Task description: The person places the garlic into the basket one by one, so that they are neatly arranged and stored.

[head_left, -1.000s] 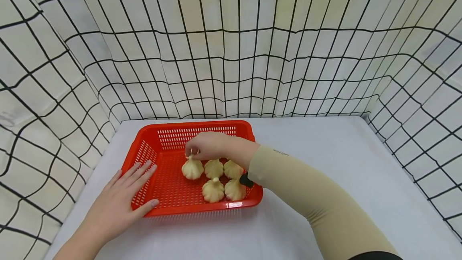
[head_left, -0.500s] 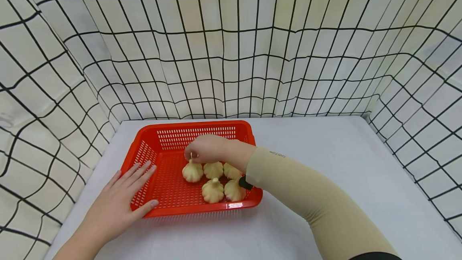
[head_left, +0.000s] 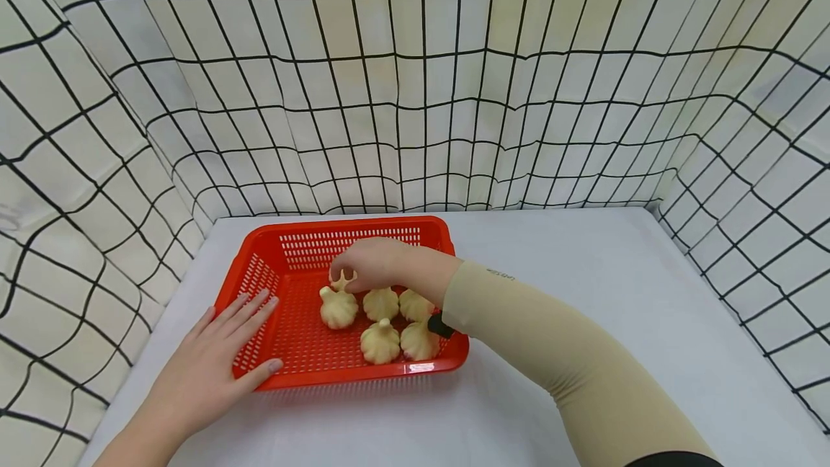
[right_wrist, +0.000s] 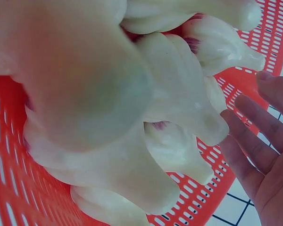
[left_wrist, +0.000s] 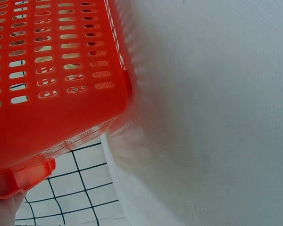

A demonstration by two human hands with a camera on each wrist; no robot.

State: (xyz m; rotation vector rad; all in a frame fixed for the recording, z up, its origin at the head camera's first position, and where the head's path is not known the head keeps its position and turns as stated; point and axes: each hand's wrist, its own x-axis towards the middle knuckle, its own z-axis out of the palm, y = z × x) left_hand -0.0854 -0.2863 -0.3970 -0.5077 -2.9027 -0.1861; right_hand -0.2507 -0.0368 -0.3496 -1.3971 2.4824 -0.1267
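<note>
Several garlic bulbs [head_left: 380,341] stand in a red slotted plastic basket [head_left: 311,348]. My right hand [head_left: 372,261] hovers over the back row, fingers bent downward. Just below its fingertips, the leftmost bulb [head_left: 338,310] leans with its stem to the left, apart from the fingers. Another pale bulb [head_left: 342,282] shows partly behind those fingers. From the right wrist, the right hand [right_wrist: 269,146] has its thumb and fingers spread, fingertips right at one bulb's stem [right_wrist: 217,129]. My left hand [head_left: 214,355] rests across the basket's left front rim, fingers straight and thumb apart.
The basket sits at the left of a white-covered table [head_left: 551,294]. Black netting [head_left: 428,92] over white walls encloses the back and both sides. A dark wrist camera [head_left: 441,326] under the right forearm is close above the front right bulb [head_left: 420,341].
The right fingers have parted from the leftmost bulb's stem. That bulb has shifted slightly left and tipped, and the bulb behind it has come into view. The left hand stays put.
</note>
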